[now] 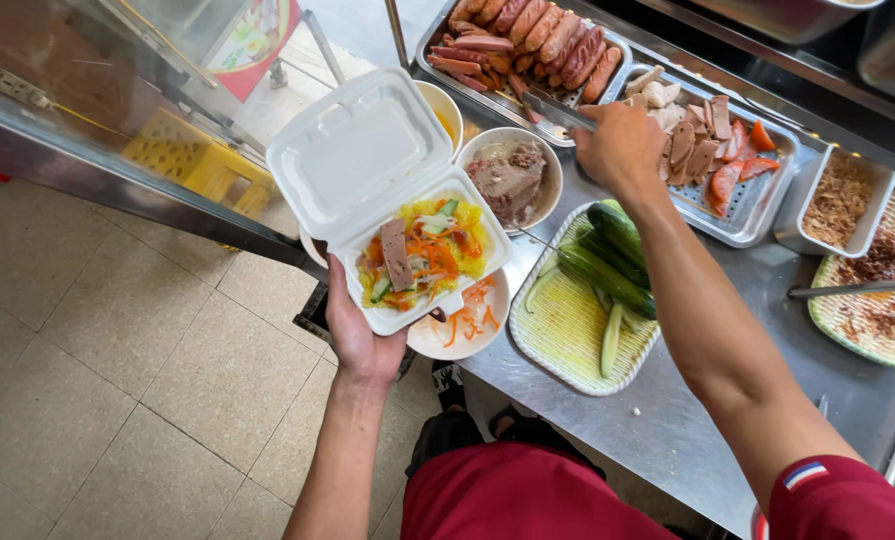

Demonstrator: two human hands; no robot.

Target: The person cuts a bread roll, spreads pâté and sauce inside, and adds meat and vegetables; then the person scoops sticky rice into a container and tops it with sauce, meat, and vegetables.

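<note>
My left hand (356,335) holds an open white foam box (368,160) from below. Its lower half carries yellow rice, shredded carrot, cucumber and a slice of meat (397,254). My right hand (620,146) grips metal tongs (551,108) whose tips reach into a steel tray of sausages (528,42). Right of that hand, a perforated tray (738,215) bears sliced meats and tomato.
A bowl of pâté (511,178) and a plate of shredded carrot (468,325) sit beside the box. Whole cucumbers (608,265) lie on a green woven tray. Fried shallots (840,198) and a second woven tray (883,300) stand at right. Tiled floor lies at left.
</note>
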